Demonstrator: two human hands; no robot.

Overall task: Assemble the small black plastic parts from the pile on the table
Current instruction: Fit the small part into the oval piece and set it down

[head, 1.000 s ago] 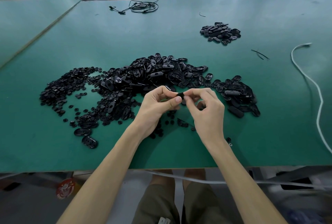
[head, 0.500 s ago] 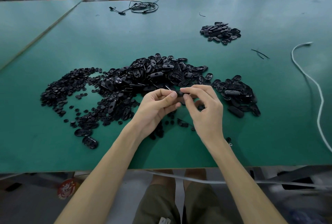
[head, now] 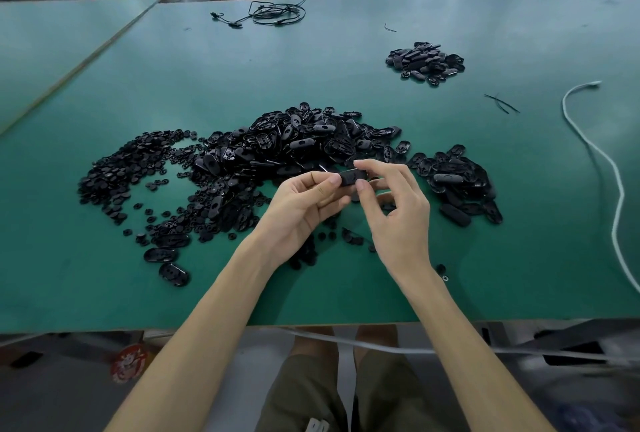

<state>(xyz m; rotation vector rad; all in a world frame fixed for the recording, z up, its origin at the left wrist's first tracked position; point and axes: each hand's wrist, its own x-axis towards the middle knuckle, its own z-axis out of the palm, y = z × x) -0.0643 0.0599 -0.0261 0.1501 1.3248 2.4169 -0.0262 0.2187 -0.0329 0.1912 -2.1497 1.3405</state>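
Part: small black oval plastic piece [head: 350, 177], above the loose black pile's [head: 294, 147] near edge
Left hand [head: 304, 205]: pinches its left end
Right hand [head: 394, 210]: pinches its right end
Change: my fingers sit wider apart than a second ago; halves probably joined

Black part [head: 352, 177] now more visible.
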